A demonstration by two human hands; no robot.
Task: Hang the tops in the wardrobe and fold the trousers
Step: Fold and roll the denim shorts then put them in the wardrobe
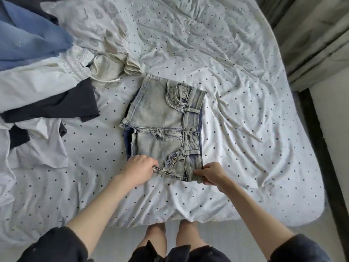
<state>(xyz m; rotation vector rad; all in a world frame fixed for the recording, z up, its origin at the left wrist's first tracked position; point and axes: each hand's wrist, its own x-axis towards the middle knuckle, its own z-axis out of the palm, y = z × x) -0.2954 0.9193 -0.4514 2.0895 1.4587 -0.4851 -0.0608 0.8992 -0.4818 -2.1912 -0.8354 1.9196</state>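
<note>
Head-camera view showed both hands at the near edge of a pair of pale washed denim shorts [162,127] that lay flat on the bed [245,129], near its middle. The left hand [138,168] gripped the near leg-hem corner, fingers curled over the cloth; the right hand [211,175] pinched the near waistband corner between thumb and fingers. The shorts lay sideways to the person, waistband to the right and leg openings to the left, with a darker blue garment [128,146] showing at the edges beneath them; what that garment was could not be determined. Handling judgement: the denim appeared light overall but stiffer than the other fabrics, thickest at the waistband, seams and riveted pockets, so it should hold a crease and resist slipping. The frayed hems and distressed pocket edges appeared liable to snag. Recommended hold points were the two corners already taken, which would allow the near half to be lifted and laid over the far half without bunching. No container was in view; the bed served as the work surface. Further out, to the left, lay a loose pile of soft garments: a blue top [28,40], white tops [37,82], a dark garment [56,104] and a cream drawstring piece [111,67]. Curtains [317,44] hung at the far right.
</note>
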